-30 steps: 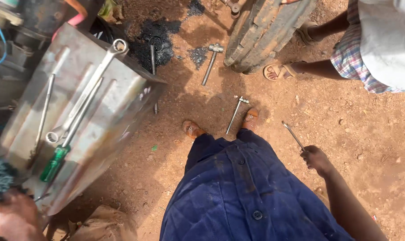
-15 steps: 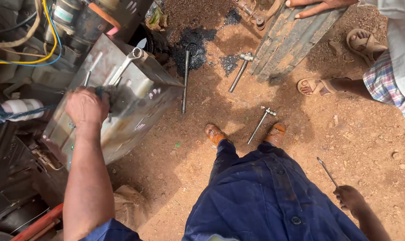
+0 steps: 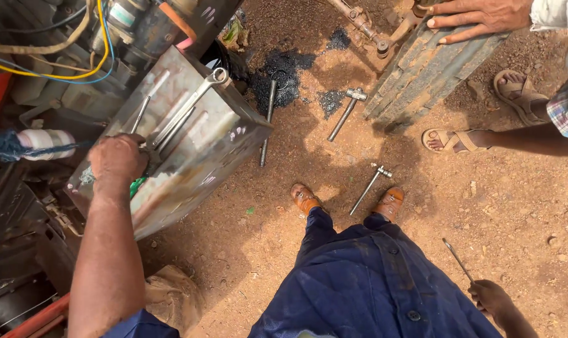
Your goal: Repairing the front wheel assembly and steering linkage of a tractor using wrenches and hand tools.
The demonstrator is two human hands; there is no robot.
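My left hand (image 3: 118, 159) rests knuckles up on a tilted grey metal box (image 3: 227, 141), fingers curled over the near ends of two long ring spanners (image 3: 187, 109). A green tool handle (image 3: 135, 186) peeks out just below the hand. Whether the fingers grip anything is hidden. My right hand (image 3: 492, 295), low at my side, is closed on a thin metal tool (image 3: 457, 258) that points up and to the left. My blue overalls (image 3: 365, 281) and brown shoes (image 3: 304, 198) fill the lower middle.
On the dirt lie a long rod (image 3: 266, 122), a hammer-like tool (image 3: 345, 114) and a T-handled tool (image 3: 370, 186), near a black oil stain (image 3: 284, 66). Another person's hand (image 3: 478, 15) rests on a ridged grey slab (image 3: 422, 69); their sandalled feet (image 3: 462, 139) stand right. Wires and machine parts (image 3: 46, 44) crowd the left.
My left hand has come up from the lower left onto the metal box and stayed over the spanner ends. The view has shifted; my right hand still holds the thin tool.
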